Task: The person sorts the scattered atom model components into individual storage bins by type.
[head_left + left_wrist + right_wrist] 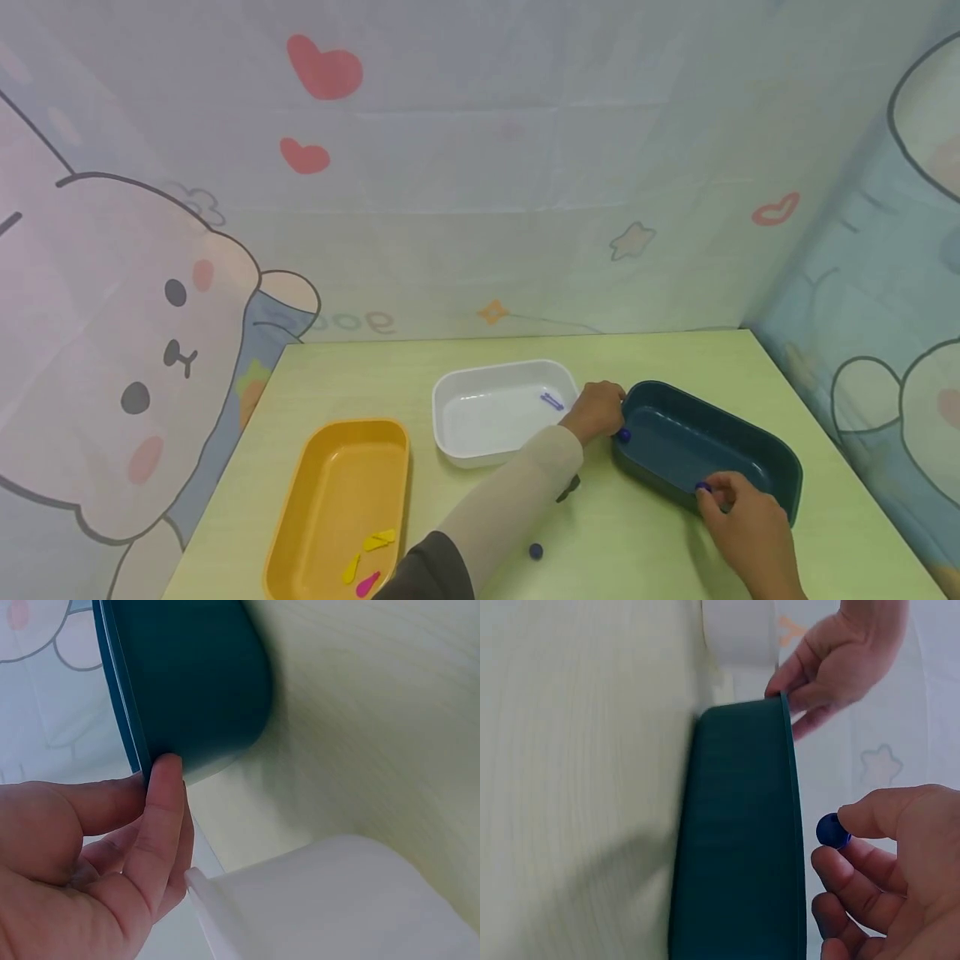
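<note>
A dark teal tray [720,425] stands at the right of the table. My left hand [600,408] pinches its rim at the left end, thumb on one side and fingers on the other in the left wrist view. Over the tray's near side, my right hand [750,525] holds a dark blue bead [832,831] between thumb and fingers. Another blue bead [624,435] shows at the tray's left end, close to the left hand. A third dark bead [536,552] lies on the table, left of the right hand.
A white tray [468,457] with small purple pieces [552,402] stands left of the teal one. Farther left, a yellow tray [337,475] holds several yellow pieces [378,540] and a pink piece [367,584]. A dark green object [568,488] lies partly behind the left forearm.
</note>
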### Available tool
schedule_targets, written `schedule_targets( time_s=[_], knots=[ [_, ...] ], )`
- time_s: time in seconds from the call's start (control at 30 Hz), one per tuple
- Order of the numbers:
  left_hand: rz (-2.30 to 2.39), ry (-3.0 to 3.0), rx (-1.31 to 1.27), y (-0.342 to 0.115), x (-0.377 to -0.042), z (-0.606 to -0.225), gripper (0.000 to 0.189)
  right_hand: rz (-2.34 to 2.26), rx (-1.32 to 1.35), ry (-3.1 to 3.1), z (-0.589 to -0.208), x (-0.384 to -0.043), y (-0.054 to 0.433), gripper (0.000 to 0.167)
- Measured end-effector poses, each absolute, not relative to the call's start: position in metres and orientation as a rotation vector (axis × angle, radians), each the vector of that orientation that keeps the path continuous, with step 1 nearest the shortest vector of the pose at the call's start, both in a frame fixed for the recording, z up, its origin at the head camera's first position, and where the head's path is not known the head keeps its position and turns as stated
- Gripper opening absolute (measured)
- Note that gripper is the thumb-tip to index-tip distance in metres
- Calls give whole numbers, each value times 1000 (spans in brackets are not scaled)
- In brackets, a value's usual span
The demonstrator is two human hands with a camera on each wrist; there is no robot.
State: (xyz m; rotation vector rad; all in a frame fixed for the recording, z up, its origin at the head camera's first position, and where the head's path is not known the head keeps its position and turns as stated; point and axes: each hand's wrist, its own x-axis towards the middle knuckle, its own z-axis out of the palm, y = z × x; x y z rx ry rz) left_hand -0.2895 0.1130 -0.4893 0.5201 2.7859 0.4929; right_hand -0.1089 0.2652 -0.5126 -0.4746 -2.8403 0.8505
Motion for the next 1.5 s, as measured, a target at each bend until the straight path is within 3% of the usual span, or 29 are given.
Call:
schedule_targets(
  time_s=[0.77,1.5],
  knots=[
    [517,2770,520,113,-286,-487,45,690,-642,-2889,-524,-99,303,32],
    [491,2773,510,113,-287,-485,45,642,-638,-2890,-528,-99,304,32]
  ],
)
